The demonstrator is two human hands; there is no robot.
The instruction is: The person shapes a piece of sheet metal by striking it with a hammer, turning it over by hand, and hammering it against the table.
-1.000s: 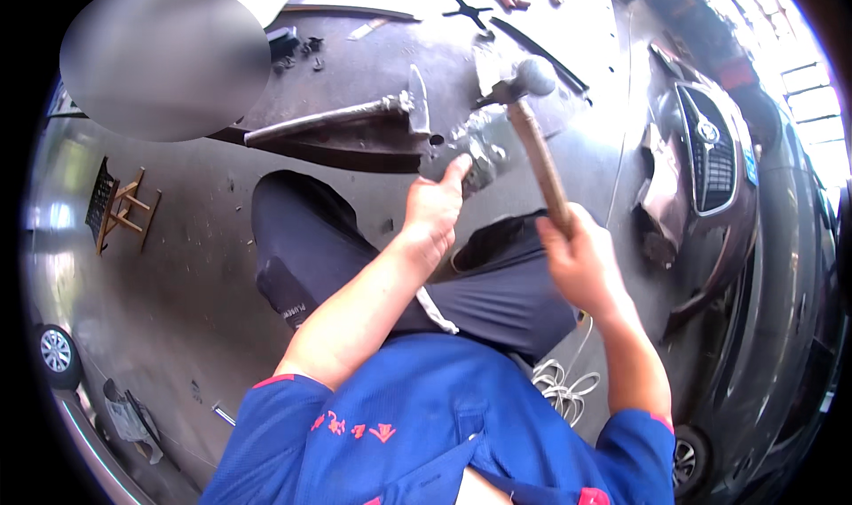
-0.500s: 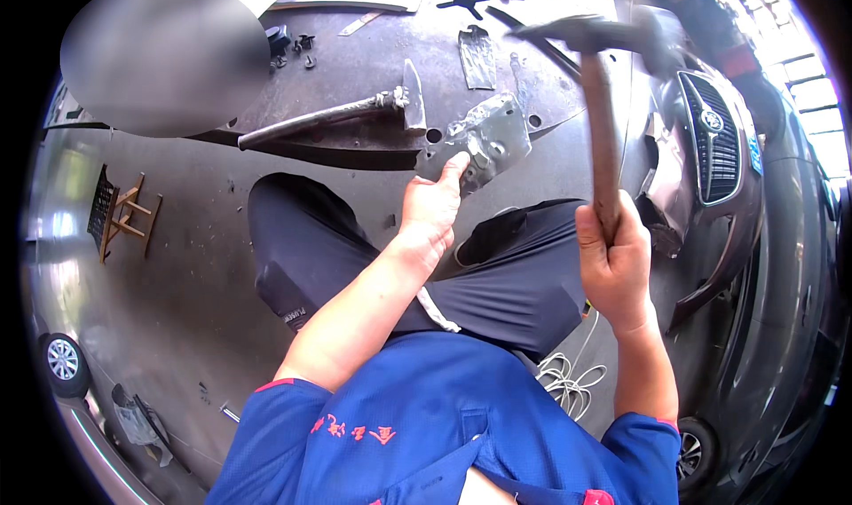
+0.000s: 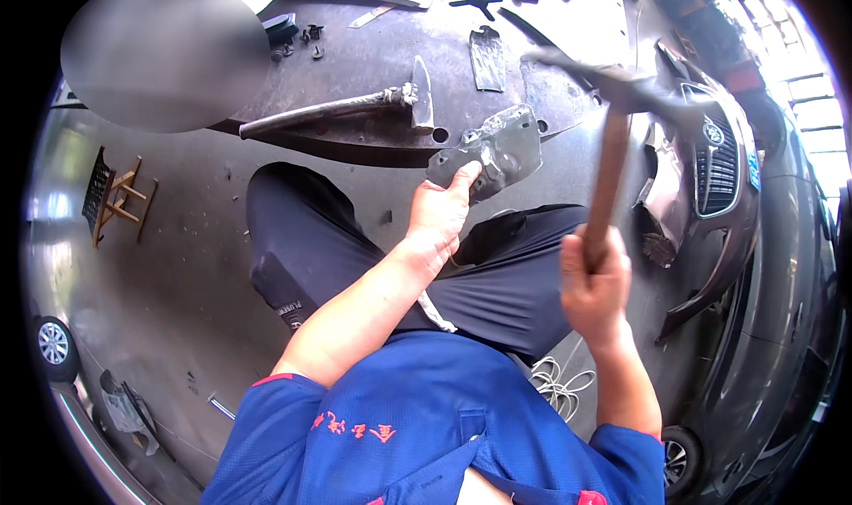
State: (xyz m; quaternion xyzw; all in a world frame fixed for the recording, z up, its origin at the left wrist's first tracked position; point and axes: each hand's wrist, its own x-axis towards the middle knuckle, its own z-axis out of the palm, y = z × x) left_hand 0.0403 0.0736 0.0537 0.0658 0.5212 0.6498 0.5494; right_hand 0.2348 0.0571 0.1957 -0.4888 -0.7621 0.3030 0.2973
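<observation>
My left hand [image 3: 445, 210] grips a bent grey metal plate [image 3: 510, 150] by its near edge, thumb on top. The plate lies over the rim of the dark metal table [image 3: 346, 61], beside a round hole. My right hand [image 3: 596, 279] is wrapped round the wooden handle of a hammer [image 3: 609, 163]. Its dark head, smeared by motion, is raised up and to the right of the plate. Left of the plate, a second hammer [image 3: 346, 108] with a wrapped metal handle rests on the table. A crumpled strip of metal [image 3: 487, 59] lies beyond the plate.
Small dark fasteners [image 3: 311, 35], a black cross-shaped piece [image 3: 475, 2] and a flat metal strip [image 3: 370, 16] lie on the table. To the right stand a car front with a grille [image 3: 714, 168] and a dark car [image 3: 785, 265]. A coiled cable [image 3: 561, 385] is on the floor.
The hammer in my right hand has come down and nearer, its head now lower. My left hand still grips the plate. The view has shifted slightly.
</observation>
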